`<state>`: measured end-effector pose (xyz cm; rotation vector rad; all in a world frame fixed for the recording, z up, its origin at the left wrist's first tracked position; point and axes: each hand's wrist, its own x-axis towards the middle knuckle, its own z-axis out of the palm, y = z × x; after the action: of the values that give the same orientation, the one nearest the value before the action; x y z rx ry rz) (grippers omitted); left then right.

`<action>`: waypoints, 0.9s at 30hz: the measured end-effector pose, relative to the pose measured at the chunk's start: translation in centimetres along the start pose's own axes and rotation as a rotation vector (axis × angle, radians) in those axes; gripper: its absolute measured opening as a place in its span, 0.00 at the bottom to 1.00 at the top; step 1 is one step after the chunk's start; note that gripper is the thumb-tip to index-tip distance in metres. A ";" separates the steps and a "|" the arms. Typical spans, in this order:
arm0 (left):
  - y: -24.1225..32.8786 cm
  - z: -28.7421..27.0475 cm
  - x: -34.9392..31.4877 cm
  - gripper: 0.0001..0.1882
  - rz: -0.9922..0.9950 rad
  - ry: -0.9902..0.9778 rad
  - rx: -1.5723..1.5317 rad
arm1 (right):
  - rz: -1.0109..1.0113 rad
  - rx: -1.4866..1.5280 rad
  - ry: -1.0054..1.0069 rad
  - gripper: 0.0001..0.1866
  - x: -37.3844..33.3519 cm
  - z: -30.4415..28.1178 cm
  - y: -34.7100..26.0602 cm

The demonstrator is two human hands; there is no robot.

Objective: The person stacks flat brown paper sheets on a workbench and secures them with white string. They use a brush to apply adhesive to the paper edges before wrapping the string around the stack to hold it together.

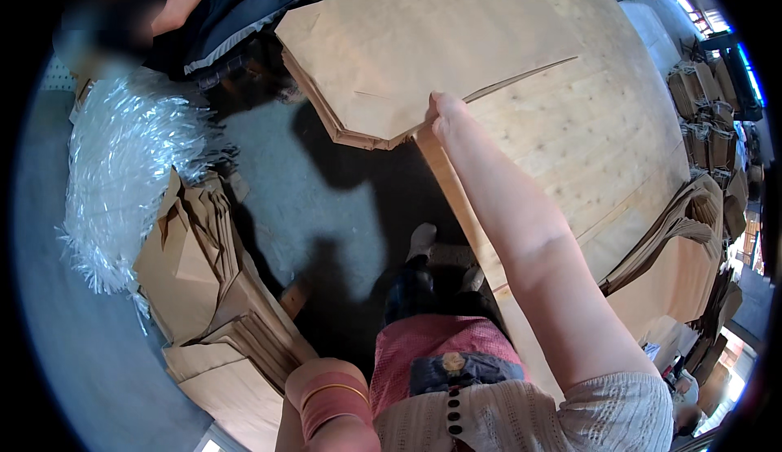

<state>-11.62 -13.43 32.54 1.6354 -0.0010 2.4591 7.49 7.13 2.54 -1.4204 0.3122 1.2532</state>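
Observation:
A stack of flat brown paper bags with angled corners lies on the plywood table, its left end jutting out past the table edge. My right hand is closed on the near edge of this stack, thumb on top and the other fingers mostly hidden. Just right of the hand, one layer's edge lifts slightly from the wood. Of my left arm, only a bent part with a pink band shows at the bottom; the left hand itself is out of sight.
On the left stands a pile of folded brown paper, beside a heap of shiny clear plastic strips. Another person's arm shows at the upper left. More brown paper bundles stand along the table's right side.

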 end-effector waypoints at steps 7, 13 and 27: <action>3.8 -4.7 -0.8 0.13 -0.372 -0.325 0.144 | -0.032 0.014 -0.076 0.17 -0.4 -1.8 1.3; -2.6 -5.6 -3.4 0.18 -0.854 -1.092 0.650 | -0.085 -0.046 -0.057 0.14 -1.6 -7.9 2.3; -22.9 -18.0 -28.9 0.36 -2.437 -0.645 -0.202 | 0.048 -0.148 -0.015 0.21 -19.0 -34.4 9.1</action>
<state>-13.68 6.43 -3.30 0.7652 0.8912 0.0628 10.06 -33.09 4.80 -1.5363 0.2482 1.3480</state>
